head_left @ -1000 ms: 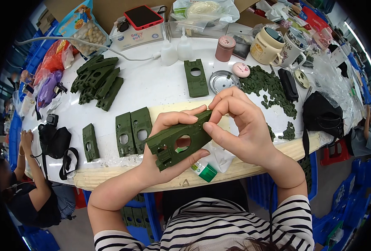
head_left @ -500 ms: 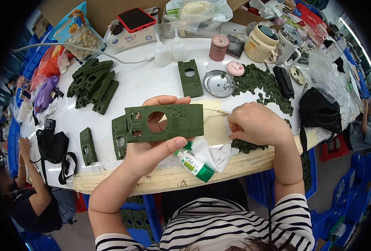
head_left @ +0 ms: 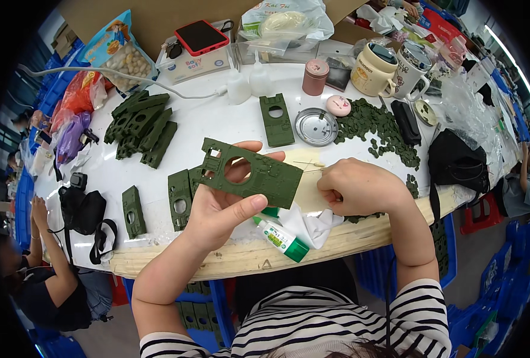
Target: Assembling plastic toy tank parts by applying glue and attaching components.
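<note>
My left hand grips a dark green plastic model tank hull plate by its long edges, thumb on the near side. The plate has a large round hole and is tilted, right end lower. To its right, my right hand is curled with fingers pressed together; whatever they hold is hidden. Thin sticks lie between the hands. Below the plate are a white-and-green glue bottle and a white cloth. Similar hull plates lie behind the held one and to its left.
A stack of hull plates lies at the far left. Small green parts spread at right beside a round metal dish. Mugs, squeeze bottles and a phone stand farther back. A co-worker's hands show at left.
The plate in my left hand has turned clockwise, its right end now lower and nearer me. My right hand has shifted slightly left. The whole view has moved a little.
</note>
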{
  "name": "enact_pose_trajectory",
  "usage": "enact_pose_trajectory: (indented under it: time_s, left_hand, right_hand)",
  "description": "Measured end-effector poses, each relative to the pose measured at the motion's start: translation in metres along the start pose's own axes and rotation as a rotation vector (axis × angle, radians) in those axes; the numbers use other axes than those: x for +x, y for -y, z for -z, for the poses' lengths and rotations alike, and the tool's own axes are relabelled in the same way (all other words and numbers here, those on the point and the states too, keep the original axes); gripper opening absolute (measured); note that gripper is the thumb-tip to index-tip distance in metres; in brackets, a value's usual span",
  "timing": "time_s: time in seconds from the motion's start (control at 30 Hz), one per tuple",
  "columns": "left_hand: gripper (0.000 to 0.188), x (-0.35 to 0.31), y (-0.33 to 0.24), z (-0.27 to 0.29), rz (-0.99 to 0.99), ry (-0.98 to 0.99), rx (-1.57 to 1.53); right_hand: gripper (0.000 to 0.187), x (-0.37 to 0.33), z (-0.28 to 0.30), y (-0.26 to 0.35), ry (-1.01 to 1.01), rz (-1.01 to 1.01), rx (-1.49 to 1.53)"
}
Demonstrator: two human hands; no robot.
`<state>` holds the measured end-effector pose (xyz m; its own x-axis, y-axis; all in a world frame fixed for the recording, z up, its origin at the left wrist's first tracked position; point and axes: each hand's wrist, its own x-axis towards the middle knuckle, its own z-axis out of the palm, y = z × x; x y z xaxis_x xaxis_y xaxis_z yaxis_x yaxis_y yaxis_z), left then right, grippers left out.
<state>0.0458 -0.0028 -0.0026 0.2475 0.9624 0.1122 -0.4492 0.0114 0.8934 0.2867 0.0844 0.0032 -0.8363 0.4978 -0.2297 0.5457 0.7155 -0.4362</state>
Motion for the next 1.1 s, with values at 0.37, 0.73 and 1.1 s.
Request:
enact_pose_trajectory:
  time_s: [0.37, 0.73, 1.1]
  left_hand:
    - [0.067, -0.001, -0.003, 0.002, 0.037, 0.032, 0.004]
    - [0.067, -0.002, -0.002, -0.002, 0.003, -0.013, 0.042]
    - [0.066, -0.01, 0.01, -0.008, -0.104, 0.038, 0.194]
  right_hand:
    - [0.012, -0.005, 0.024, 0.005, -0.348, 0.077, 0.269]
    - [0.023, -0.002, 0.005, 0.053, -0.978, 0.319, 0.195]
    - [0.018, 0.01, -0.01, 0.059, -0.995, 0.292, 0.288]
